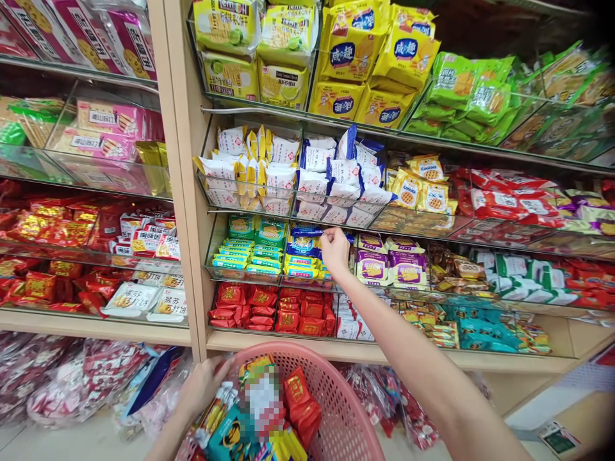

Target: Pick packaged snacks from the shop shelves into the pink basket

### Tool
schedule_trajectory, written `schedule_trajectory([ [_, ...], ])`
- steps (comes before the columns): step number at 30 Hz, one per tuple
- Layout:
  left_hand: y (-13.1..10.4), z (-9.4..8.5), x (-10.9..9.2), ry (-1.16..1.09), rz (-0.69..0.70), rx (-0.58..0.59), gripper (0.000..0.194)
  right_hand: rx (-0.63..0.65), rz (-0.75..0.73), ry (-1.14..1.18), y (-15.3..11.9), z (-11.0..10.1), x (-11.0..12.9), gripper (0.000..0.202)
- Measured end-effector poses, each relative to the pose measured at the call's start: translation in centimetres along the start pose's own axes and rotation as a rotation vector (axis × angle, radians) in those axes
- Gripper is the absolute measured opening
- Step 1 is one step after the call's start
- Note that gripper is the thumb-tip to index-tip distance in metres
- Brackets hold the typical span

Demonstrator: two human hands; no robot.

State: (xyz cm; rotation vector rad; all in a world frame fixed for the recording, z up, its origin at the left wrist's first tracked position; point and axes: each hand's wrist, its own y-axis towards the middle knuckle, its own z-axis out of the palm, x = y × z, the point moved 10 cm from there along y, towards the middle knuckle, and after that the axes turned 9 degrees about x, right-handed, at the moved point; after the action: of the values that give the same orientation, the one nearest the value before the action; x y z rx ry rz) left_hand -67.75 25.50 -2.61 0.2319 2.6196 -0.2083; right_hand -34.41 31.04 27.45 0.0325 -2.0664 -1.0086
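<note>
My right hand [335, 250] reaches to the shelf, thumb and fingers pinched on the end of a slim blue snack packet [306, 232]. That packet lies just above a bin of blue and yellow biscuit packets [303, 256]. Low at the left, my left hand [204, 387] grips the rim of a pink plastic basket [348, 400]; its fingertips are partly hidden. Inside the basket lie red packets [302, 406], a teal packet [233, 432], yellow packets [286, 447] and one blurred-out packet.
Wooden shelves with clear-fronted bins fill the view. Green and yellow packets [250, 250] sit left of the blue ones, purple packets [372, 266] right. Red packets [302, 310] lie below. Bagged goods [86, 384] rest on the floor under the shelves. A wooden upright [182, 160] divides the shelving.
</note>
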Motion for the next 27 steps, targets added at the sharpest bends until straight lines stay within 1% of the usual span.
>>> schedule_trajectory([
  [4,0.1,0.2,0.2,-0.004,-0.012,0.005,0.045,0.028,-0.013,0.054,-0.2,0.3,-0.1,0.01],
  [9,0.3,0.3,0.4,-0.008,-0.015,0.0,0.045,0.069,-0.041,0.067,-0.7,0.3,0.1,0.009],
  [13,0.4,0.2,0.3,-0.011,-0.013,-0.001,0.046,0.082,-0.073,0.061,-1.2,0.0,0.5,0.007],
  [19,0.3,0.2,0.3,0.001,-0.001,0.0,0.046,0.063,-0.059,0.026,-1.7,-0.7,0.4,0.008],
  [23,0.4,0.4,0.5,0.005,-0.004,-0.004,0.046,0.063,-0.055,0.093,-1.7,-0.7,-0.2,0.009],
  [27,0.5,0.5,0.7,0.006,-0.021,-0.004,0.046,0.112,-0.048,0.248,-1.5,0.2,-1.0,0.011],
])
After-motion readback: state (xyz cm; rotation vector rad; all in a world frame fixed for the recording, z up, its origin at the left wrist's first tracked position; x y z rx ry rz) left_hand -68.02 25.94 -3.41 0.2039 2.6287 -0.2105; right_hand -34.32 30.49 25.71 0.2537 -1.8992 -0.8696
